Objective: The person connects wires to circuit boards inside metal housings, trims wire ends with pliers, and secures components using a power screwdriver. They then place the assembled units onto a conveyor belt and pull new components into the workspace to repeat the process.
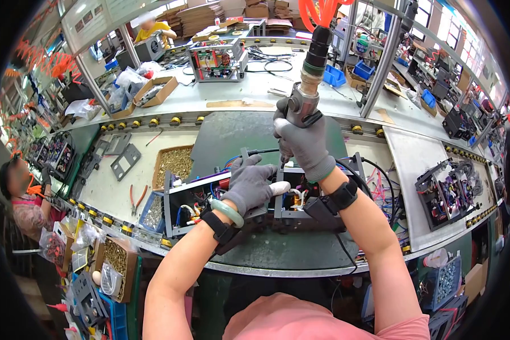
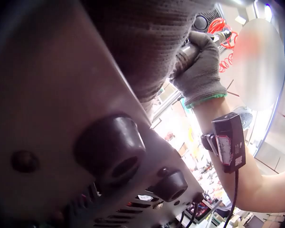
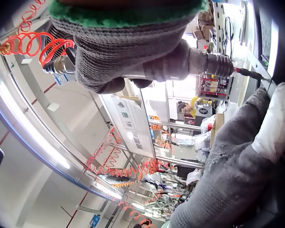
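My gloved right hand [image 1: 306, 139] grips an air screwdriver [image 1: 304, 105] held upright, a red coiled hose at its top. Its thin bit [image 3: 249, 73] points down at the edge of a metal frame in the right wrist view; whether it touches is unclear. My gloved left hand [image 1: 252, 184] rests on top of the open metal units, fingers extended beside the bit, one digit white-tipped [image 3: 278, 123]. Wires and boards fill the left unit [image 1: 178, 207] and right unit [image 1: 289, 213]. The left wrist view shows a dark rubber foot [image 2: 114, 147] on a metal case.
Left of the units are a screw box [image 1: 173, 162], red-handled pliers [image 1: 137, 198] and flat metal brackets [image 1: 126, 160]. Black cables [image 1: 388, 181] curve at the right. Another unit [image 1: 447, 192] stands farther right. One person sits at far left, another across the bench.
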Demonstrator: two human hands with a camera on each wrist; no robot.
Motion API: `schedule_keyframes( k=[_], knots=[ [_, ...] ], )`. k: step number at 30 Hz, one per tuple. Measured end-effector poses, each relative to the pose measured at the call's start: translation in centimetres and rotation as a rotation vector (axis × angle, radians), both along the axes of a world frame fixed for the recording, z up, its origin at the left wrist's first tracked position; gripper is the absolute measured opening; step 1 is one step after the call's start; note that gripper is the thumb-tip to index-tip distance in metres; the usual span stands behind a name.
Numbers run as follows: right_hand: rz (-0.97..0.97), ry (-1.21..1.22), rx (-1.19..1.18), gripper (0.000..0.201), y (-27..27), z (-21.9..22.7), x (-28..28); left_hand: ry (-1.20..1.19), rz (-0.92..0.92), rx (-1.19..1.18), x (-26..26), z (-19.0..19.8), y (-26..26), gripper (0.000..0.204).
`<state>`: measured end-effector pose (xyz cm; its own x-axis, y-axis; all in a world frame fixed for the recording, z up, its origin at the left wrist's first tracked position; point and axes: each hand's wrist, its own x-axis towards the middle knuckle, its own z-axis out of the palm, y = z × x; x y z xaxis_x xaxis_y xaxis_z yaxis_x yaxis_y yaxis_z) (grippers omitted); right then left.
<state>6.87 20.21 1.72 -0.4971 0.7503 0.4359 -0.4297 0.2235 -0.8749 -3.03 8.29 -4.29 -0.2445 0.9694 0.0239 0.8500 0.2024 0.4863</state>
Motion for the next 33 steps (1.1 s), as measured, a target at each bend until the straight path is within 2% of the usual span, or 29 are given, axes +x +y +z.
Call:
schedule_keyframes(
  k=[5, 11, 15, 21, 28, 30, 31, 33],
  knots=[
    [0.021, -0.04, 0.034, 0.023, -0.6, 0.2, -0.4, 0.092, 0.007, 0.05, -0.1, -0.7, 0.1, 0.057],
    [-0.029, -0.107, 0.084, 0.023, 0.0, -0.2, -1.1, 0.001, 0.02, 0.028, 0.7, 1.2, -0.7, 0.059],
    [-0.035, -0.111, 0.082, 0.024, -0.2, -0.3, -0.9, 0.045, -0.026, 0.037, 0.1, -0.1, 0.0, 0.061],
    [-0.099, -0.149, 0.125, 0.024, -0.3, -0.5, -1.3, 0.02, -0.005, 0.025, 0.3, 0.6, -0.3, 0.064],
    [-0.076, -0.095, 0.126, 0.024, 0.0, -0.6, -0.9, 0.005, -0.023, 0.028, 0.0, -0.2, 0.1, 0.062],
    [0.107, -0.116, -0.044, 0.023, 0.0, 0.2, -0.3, -0.004, -0.027, 0.029, 0.1, -0.1, 0.1, 0.06],
    [0.103, -0.109, -0.041, 0.023, 0.3, 0.4, 0.0, 0.041, -0.017, 0.031, 0.3, 0.2, -0.1, 0.062],
    [0.227, -0.097, -0.122, 0.024, 0.9, 0.8, 0.1, 0.097, -0.008, 0.04, 0.4, 0.1, -0.1, 0.063]
  ],
)
